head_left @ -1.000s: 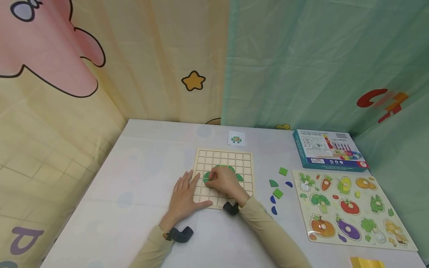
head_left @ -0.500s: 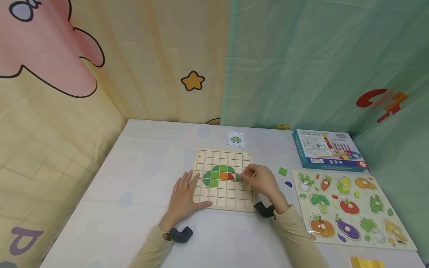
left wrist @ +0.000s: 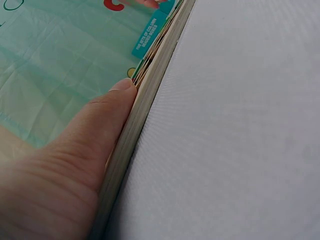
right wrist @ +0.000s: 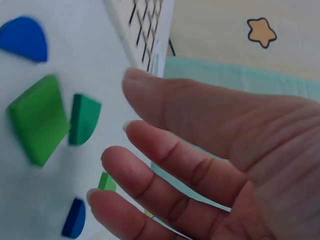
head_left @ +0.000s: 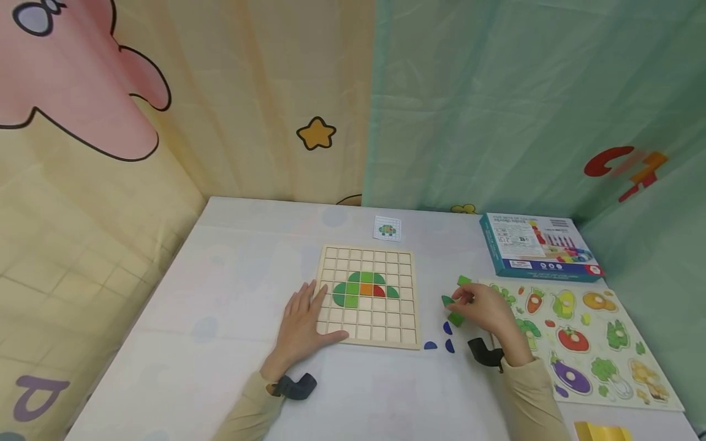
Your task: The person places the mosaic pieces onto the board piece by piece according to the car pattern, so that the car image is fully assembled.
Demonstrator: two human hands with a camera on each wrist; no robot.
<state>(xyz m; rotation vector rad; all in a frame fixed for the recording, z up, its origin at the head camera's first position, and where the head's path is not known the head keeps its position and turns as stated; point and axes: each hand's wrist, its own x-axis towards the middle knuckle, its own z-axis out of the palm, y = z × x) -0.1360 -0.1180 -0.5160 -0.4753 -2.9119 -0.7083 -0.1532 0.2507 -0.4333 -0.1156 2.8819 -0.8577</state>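
Note:
My left hand (head_left: 300,318) lies with straight fingers along the left side of a wooden grid board (head_left: 386,327); its thumb (left wrist: 112,107) presses the board's edge in the left wrist view. Set in the grid are green pieces (head_left: 351,301), an orange square (head_left: 366,290) and a red quarter-round (head_left: 379,291). Right of the board, my right hand (head_left: 488,309) hovers over loose pieces, thumb and fingers apart with nothing between them. By its fingertips are a dark green quarter-round (right wrist: 85,119) and a light green square (right wrist: 42,120). Blue rounded pieces (right wrist: 25,39) lie close by.
A small pattern card (head_left: 388,228) lies behind the board. To the right are a vegetable puzzle board (head_left: 592,367), partly under my right forearm, and a boxed set (head_left: 543,245). Something yellow (head_left: 601,432) shows at the front right edge. Curtains (head_left: 276,92) hang behind the table.
My right hand has moved right, from the left green pieces to the right-hand green quarter-round, then off the board to the loose pieces. My left hand has stayed put.

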